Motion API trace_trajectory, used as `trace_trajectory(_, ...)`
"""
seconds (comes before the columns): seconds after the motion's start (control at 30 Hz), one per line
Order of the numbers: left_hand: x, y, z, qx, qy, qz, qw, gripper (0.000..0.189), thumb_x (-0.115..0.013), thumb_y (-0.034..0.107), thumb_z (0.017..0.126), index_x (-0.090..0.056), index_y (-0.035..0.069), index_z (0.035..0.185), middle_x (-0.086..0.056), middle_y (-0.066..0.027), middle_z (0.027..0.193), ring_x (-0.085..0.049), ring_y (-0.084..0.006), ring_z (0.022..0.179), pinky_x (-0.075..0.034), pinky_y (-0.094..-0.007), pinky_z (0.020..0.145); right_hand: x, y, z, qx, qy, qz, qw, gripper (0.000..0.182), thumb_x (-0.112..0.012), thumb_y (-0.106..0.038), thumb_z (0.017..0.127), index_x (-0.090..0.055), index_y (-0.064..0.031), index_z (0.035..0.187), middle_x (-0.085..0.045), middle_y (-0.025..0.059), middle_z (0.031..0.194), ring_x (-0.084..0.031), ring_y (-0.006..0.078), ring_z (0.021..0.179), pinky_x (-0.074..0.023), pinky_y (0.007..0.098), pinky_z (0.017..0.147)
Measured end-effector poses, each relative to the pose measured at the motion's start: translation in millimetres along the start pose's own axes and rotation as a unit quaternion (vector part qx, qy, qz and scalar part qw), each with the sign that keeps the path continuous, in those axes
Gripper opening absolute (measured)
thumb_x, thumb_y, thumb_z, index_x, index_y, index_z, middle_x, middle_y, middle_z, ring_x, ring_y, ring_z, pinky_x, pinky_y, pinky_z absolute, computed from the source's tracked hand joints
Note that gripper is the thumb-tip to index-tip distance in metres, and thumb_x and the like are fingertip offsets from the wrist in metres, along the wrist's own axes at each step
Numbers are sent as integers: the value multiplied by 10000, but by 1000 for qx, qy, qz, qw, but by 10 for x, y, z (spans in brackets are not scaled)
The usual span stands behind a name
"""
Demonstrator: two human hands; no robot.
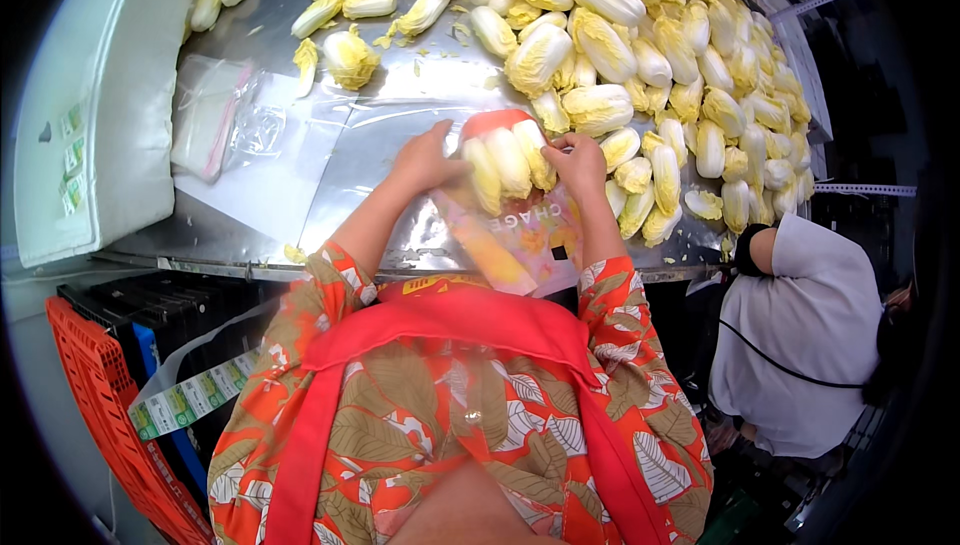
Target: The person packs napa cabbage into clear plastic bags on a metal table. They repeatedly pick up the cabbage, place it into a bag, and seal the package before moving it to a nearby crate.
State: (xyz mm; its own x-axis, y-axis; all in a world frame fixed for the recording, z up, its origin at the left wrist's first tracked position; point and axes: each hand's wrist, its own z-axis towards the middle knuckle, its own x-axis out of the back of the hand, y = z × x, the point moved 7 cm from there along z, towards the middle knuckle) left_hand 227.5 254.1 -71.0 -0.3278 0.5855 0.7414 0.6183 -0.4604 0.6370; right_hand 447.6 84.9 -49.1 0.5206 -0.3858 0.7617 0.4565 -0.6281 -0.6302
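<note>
Three small napa cabbages [508,162] lie side by side, their white butts towards the far side, in a printed plastic bag [525,241] with pink and yellow colours and writing. Something flat and red [491,121] shows behind their far ends. My left hand [427,160] is at the bag's left side, thumb against the cabbages and fingers spread around clear film. On the right side, my right hand [579,164] pinches the bag's edge between thumb and fingers. The bag's near end hangs over the edge of the metal table [375,222].
A large heap of napa cabbages [637,49] covers the table's far right. To the left are a stack of clear bags [206,117], a white sheet [255,200] and a white foam box [105,94]. Crates [112,395] stand below left; a person in white [795,342] is close on the right.
</note>
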Motion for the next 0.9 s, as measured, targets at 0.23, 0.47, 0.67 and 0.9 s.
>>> trace_trajectory(0.23, -268, -211, 39, 108, -89, -331, 933, 759, -737, 153, 770, -423, 90, 1458, -660, -139, 1015, -686, -243, 809, -564, -356, 744, -48, -294, -185, 4, -159, 57, 986, 614, -812, -403, 713, -640, 52, 1086, -689, 205, 1002, -684, 282, 884, -529, 397, 809)
trace_trajectory(0.47, -151, 61, -188, 166, -161, -601, 765, 581, -608, 61, 871, -430, 63, 1424, -635, -84, 989, -664, -214, 958, -569, -335, 892, -141, -459, -326, 28, -52, -10, 998, 775, -850, -379, 685, -519, 40, 1246, -626, 188, 1138, -639, 294, 987, -513, 388, 857)
trace_trajectory(0.67, -109, 0, -128, -87, -65, -373, 921, 366, -701, 122, 840, -566, 56, 1174, -575, -1, 857, -587, -114, 788, -516, -271, 734, -311, -392, -230, 104, -2, 75, 992, 690, -848, -314, 701, -538, 31, 1212, -580, 203, 1155, -600, 313, 1061, -500, 388, 890)
trace_trajectory(0.9, -107, 216, 139, -19, -62, -223, 973, 242, -760, 165, 719, -611, 44, 866, -558, -36, 675, -523, -140, 608, -455, -297, 576, -527, -1008, -577, 137, -142, -205, 959, 1217, -823, -638, 576, -327, -28, 1505, -203, 249, 1576, -128, 462, 1466, -291, 610, 1105)
